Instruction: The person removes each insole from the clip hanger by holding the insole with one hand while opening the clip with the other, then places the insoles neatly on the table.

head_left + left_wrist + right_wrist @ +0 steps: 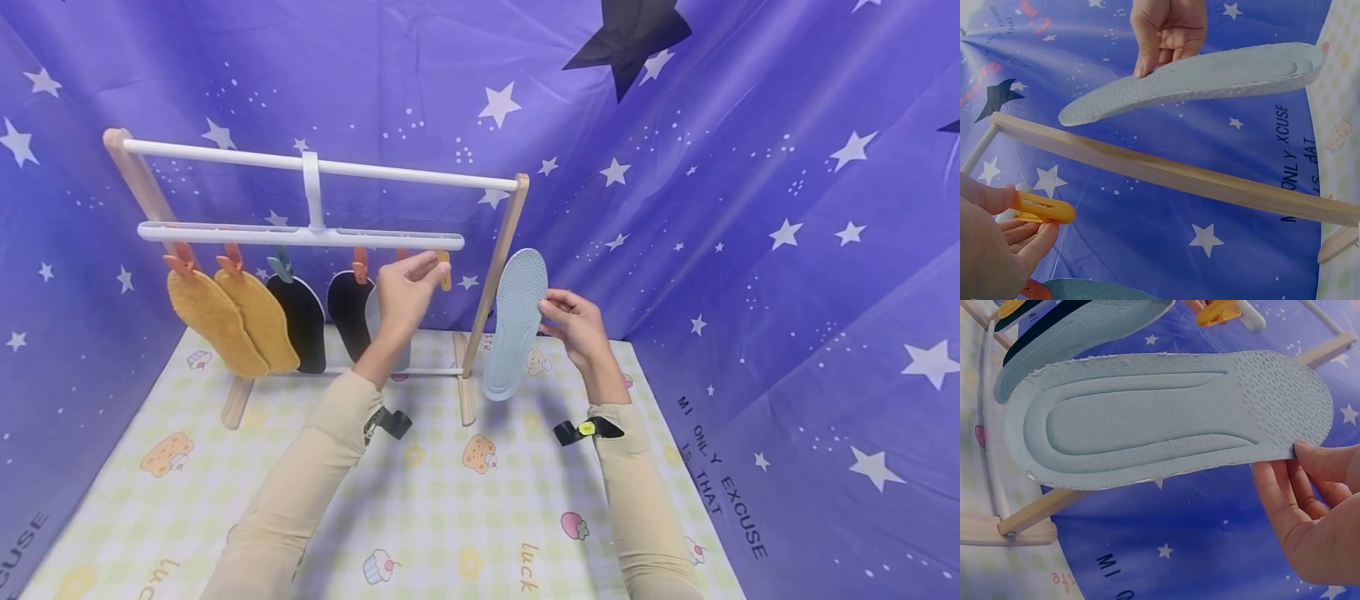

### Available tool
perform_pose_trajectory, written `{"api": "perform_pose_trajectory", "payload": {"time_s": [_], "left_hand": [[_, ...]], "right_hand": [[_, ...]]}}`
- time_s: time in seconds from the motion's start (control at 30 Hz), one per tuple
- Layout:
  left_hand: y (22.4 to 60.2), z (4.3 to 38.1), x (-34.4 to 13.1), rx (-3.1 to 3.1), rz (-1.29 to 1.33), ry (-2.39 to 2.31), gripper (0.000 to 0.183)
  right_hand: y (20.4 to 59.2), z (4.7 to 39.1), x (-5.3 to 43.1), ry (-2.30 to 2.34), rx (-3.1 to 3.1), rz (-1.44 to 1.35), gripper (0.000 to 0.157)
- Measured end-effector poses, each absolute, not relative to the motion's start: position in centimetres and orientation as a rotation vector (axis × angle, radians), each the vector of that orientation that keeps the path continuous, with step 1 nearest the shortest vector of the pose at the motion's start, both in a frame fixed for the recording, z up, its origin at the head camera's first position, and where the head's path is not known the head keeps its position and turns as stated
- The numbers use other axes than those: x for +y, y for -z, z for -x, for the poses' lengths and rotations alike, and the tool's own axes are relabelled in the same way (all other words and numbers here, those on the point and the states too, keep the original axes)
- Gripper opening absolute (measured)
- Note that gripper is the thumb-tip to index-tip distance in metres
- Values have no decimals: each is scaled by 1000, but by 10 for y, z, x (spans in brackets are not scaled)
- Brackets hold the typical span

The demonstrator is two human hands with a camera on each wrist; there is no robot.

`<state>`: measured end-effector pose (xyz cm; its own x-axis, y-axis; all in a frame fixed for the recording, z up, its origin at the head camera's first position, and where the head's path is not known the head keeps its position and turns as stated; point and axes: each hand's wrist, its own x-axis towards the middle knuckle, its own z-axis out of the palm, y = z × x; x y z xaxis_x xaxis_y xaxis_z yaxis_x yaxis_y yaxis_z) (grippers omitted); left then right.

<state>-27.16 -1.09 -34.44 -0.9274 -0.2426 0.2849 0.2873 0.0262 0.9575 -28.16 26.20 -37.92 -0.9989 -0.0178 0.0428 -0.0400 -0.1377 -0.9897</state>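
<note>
The left hand point(402, 293) is pinching a yellow clip point(1054, 211) at the white hanger's point(247, 235) right end. The right hand point(577, 329) is gripping a light blue insole point(516, 321) by its edge, holding it up beside the rack's wooden post point(498, 262). A matching insole point(1091, 337) is hanging from an orange clip point(1037, 290) near the left hand.

Purple-blue star-print backdrop point(675, 208): black capitals "MI ONLY EXCUSE IS THAT", right of and below the grip of the right hand point(577, 325); "CUSE", cut off, far left. Checked tablecloth point(435, 517): "luck" point(527, 567), below that grip.
</note>
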Motion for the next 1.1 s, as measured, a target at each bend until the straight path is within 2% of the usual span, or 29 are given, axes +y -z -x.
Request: {"api": "perform_pose_trajectory", "payload": {"time_s": [0.2,0.7,1.1], "left_hand": [[346,271,-10,-1940,76,1935,32],[349,268,-10,-1948,98,1893,33],[351,269,-10,-1906,127,1948,33]], "right_hand": [[385,285,271,-2404,-2018,-23,15],[415,301,287,-2494,-1981,167,23],[451,309,291,-2396,-2144,322,11]]}}
